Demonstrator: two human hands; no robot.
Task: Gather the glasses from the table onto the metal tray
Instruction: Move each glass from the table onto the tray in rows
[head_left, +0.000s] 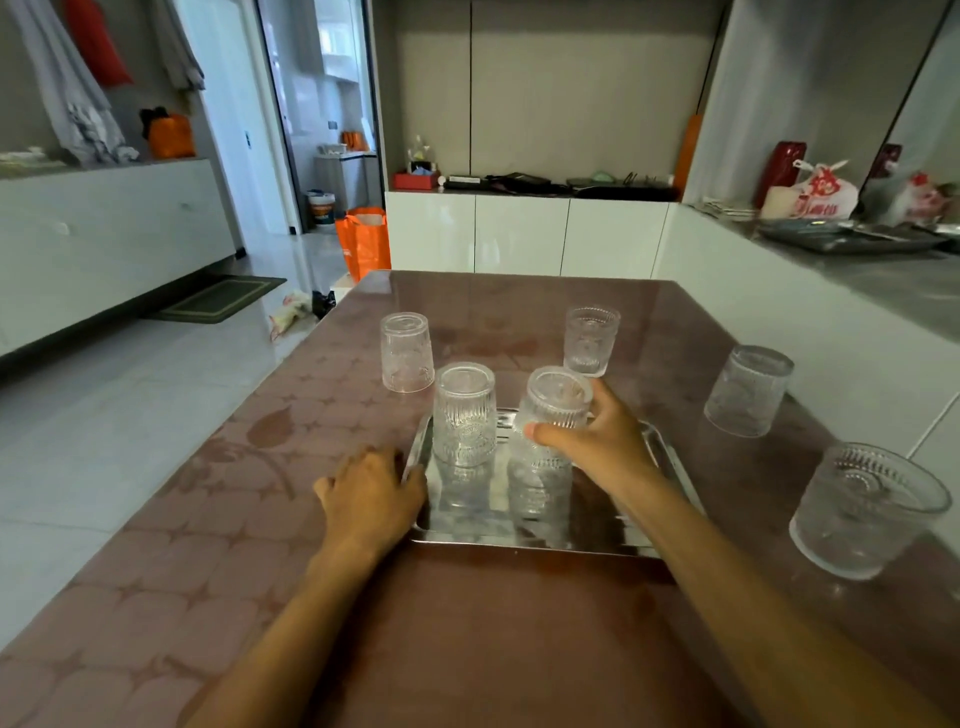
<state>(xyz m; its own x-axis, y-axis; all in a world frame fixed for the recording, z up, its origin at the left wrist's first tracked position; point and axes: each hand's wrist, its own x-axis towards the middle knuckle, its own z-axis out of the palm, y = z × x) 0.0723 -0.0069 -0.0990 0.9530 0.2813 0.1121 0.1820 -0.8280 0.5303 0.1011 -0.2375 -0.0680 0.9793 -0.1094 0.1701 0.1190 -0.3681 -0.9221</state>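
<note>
Metal tray (670, 462), landmark: one ribbed glass (464, 415) stands inverted on its far-left part; a second glass (558, 397), also inverted, is at its far-middle, gripped by my right hand (597, 441), while my left hand (371, 493) curls over the tray's left rim. Off tray: far-left glass (407, 353), far glass (591, 340), two right-side glasses (748, 392) (867, 512). By my estimate, the right hand is nearer three of these.

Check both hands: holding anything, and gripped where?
Right hand grips a glass around its side wall, over the metal tray. Left hand holds no glass; it rests at the tray's left edge.
</note>
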